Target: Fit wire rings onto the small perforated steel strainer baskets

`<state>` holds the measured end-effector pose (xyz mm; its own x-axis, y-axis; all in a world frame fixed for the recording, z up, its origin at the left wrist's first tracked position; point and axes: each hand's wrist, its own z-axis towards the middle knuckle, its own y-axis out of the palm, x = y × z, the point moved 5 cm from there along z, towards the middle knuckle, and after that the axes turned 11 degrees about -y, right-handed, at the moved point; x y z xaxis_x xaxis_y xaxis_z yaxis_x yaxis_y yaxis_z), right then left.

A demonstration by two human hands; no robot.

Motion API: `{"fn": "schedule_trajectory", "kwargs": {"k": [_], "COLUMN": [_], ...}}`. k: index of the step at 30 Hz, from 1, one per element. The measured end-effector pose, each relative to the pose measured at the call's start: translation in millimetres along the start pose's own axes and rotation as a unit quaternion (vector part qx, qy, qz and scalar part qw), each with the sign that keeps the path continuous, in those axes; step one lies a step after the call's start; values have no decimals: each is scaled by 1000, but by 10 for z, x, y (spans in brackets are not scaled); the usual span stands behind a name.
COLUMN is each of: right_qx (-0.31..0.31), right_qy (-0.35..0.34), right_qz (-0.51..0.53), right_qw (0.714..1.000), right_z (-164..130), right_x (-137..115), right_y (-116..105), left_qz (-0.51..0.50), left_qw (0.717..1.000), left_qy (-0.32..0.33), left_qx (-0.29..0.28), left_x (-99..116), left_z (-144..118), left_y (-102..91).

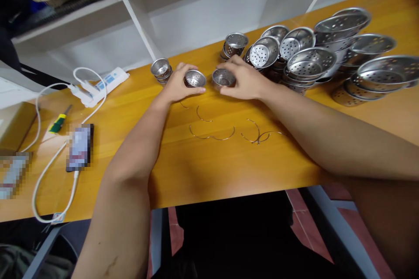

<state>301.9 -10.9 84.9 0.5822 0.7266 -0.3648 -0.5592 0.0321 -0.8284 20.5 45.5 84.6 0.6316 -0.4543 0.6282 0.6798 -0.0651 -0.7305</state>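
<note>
My left hand (181, 82) is wrapped round a small perforated metal cup (195, 79) at the back of the table. Just to its right, my right hand (241, 79) grips a second perforated metal cup (223, 78) between thumb and fingers. Both cups stand upright with their mouths facing up, a small gap between them. Several thin curved wires (222, 138) lie loose on the wood in front of my hands. Left of my left hand is a short stack of small metal cups (161, 69).
Stacked perforated metal baskets (310, 64) crowd the right side of the table (229, 174). On the left are a white power strip (106, 86), a phone (80, 147) on a white cable, and a yellow-green handled tool (59, 123). White shelving (209, 4) rises behind.
</note>
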Motion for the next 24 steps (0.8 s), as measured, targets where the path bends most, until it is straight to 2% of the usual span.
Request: {"fn": "schedule_trajectory", "kwargs": {"k": [5, 9, 13, 16, 20, 22, 24], "right_qx": [-86, -111, -142, -165, -198, -175, -153], "right_qy": [36, 60, 65, 73, 61, 41, 18], "right_qz": [-25, -28, -27, -19, -7, 3, 6], "right_qw": [995, 992, 987, 983, 978, 984, 988], "right_z": [-30, -29, -16, -29, -146, -223, -300], "right_x": [-5, -63, -117, -161, -181, -157, -132], "right_y": [62, 59, -6, -137, -392, -563, -721], "left_qz": [-20, -31, -16, 10, 63, 78, 78], "left_qw": [1000, 998, 995, 995, 995, 992, 986], "left_qy": [-4, -12, -25, -21, -13, -20, -25], "left_qx": [-17, -59, -95, -97, -73, -96, -146], "left_x": [-110, -87, -56, -7, 227, 436, 696], "left_z": [-20, -64, -89, -81, -62, -89, -165], "left_y": [18, 94, 119, 30, -249, -376, -461]}}
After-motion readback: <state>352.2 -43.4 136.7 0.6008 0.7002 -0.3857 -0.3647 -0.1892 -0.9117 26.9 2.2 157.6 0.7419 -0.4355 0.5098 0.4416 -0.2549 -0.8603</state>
